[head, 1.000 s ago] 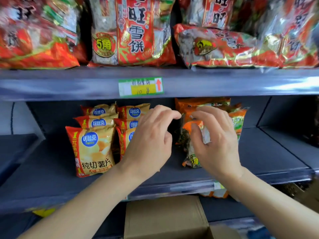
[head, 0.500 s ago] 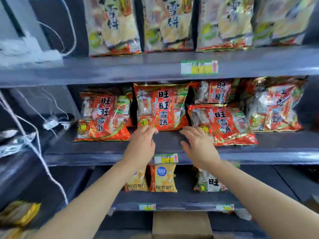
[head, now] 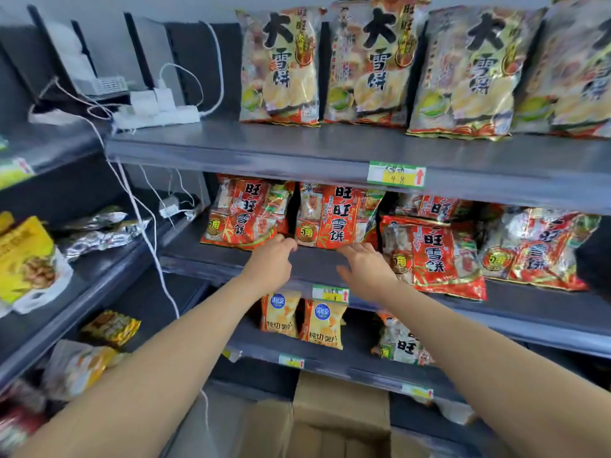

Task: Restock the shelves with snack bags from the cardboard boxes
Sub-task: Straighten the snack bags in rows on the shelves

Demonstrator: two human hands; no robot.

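Red rice-cracker bags stand on the middle shelf (head: 317, 262): one at the left (head: 246, 214), one in the centre (head: 337, 218), and one lying further right (head: 429, 252). My left hand (head: 272, 262) reaches to the lower edge of the left bag, fingers bent, holding nothing. My right hand (head: 365, 267) hovers over the bare shelf just below the centre bag, fingers spread. Yellow chip bags (head: 320, 322) stand on the shelf below. A cardboard box (head: 340, 408) sits on the floor under my arms.
Large pale snack bags (head: 370, 61) line the top shelf. A white power strip (head: 158, 115) with cables hanging down sits at the top left. A side shelf unit on the left holds a yellow bag (head: 26, 259) and silver packets (head: 102, 231).
Both hands left the lower shelf, where the right hand held a small bag, and rose to the middle shelf. The view tilted up and pulled back.
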